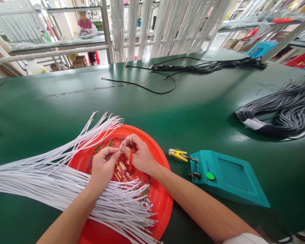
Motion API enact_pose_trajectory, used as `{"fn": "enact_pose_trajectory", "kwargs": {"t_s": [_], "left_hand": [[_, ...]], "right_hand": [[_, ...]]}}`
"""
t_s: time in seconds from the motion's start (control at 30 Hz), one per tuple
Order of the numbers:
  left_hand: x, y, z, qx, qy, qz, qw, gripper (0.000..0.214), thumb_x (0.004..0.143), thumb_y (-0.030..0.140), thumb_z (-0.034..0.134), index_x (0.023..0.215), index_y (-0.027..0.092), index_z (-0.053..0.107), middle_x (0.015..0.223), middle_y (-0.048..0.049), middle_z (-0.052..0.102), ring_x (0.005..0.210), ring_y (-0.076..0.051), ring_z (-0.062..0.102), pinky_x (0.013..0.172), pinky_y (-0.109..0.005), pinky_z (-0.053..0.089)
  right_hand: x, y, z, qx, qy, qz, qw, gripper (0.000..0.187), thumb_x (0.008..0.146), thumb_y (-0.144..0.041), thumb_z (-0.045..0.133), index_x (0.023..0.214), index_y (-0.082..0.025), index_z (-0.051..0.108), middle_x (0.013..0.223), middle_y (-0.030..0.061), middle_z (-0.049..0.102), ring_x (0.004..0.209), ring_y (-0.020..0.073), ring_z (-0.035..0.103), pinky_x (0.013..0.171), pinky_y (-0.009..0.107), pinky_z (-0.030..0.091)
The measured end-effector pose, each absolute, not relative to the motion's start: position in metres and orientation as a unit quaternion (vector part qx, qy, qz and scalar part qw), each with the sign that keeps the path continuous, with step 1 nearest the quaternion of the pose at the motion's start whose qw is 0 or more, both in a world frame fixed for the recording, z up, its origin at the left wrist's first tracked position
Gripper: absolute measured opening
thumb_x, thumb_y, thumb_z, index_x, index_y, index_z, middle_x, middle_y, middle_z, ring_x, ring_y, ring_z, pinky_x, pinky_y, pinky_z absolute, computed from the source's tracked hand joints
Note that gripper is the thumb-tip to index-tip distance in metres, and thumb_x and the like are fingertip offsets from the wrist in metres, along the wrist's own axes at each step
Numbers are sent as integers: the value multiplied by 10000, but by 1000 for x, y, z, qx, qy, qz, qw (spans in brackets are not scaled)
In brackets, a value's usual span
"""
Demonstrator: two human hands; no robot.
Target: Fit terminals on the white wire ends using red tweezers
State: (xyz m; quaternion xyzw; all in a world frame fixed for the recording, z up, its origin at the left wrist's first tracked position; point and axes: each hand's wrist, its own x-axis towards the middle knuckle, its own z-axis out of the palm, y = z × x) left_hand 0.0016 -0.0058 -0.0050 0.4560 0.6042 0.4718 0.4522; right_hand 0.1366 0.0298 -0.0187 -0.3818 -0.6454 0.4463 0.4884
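Observation:
Over a round red tray (165, 203) with a printed pattern, my two hands meet. My left hand (104, 166) is closed in a pinch on the tip of a white cable (120, 148). My right hand (139, 154) has its thumb and finger at the same tip, and small scissors (131, 158) with an orange-red handle are held in it, their blades mostly hidden by the fingers. One bundle of white cables (78, 145) fans out beyond my left hand. A second bundle (122, 203) passes under my left forearm, its ends lying over the tray.
Right of the tray stands a teal tester box (231, 176) with a green button and a yellow clip (178, 154). Black cables (205, 66) lie at the back of the green table (91, 101), with a dark grey coil (279, 112) at right. A person (85, 25) sits far behind.

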Motion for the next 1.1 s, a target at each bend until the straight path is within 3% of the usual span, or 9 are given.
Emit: {"fn": "enact_pose_trajectory", "kwargs": {"t_s": [0.23, 0.53, 0.77, 1.1], "left_hand": [[1, -6, -8, 467, 619, 480, 411, 226, 645, 347, 689, 727, 139, 653, 689, -25, 665, 628, -132, 584, 596, -230, 465], [2, -6, -8, 451, 631, 481, 408, 248, 623, 358, 705, 704, 127, 660, 619, -15, 639, 571, -121, 560, 546, -225, 454], [3, -6, -6, 421, 617, 486, 454, 279, 602, 378, 717, 690, 125, 639, 568, 6, 597, 491, -81, 491, 481, -196, 403], [4, -6, -4, 425, 608, 487, 462, 307, 595, 410, 713, 673, 127, 623, 568, 4, 589, 487, -79, 484, 470, -193, 395]], "right_hand": [[136, 35, -23, -345, -562, 554, 507, 185, 706, -239, 624, 781, -213, 457, 743, -19, 547, 680, 133, 526, 642, 277, 451], [136, 33, -26, -389, -610, 486, 490, 97, 761, -231, 548, 736, -208, 457, 726, -10, 529, 677, 135, 507, 652, 281, 439], [136, 36, -24, -361, -586, 534, 492, 126, 749, -242, 554, 726, -210, 434, 701, -20, 520, 627, 123, 487, 600, 261, 424], [137, 31, -22, -391, -675, 427, 457, 104, 756, -187, 488, 701, -218, 405, 728, 2, 545, 644, 138, 487, 603, 271, 413]]}}
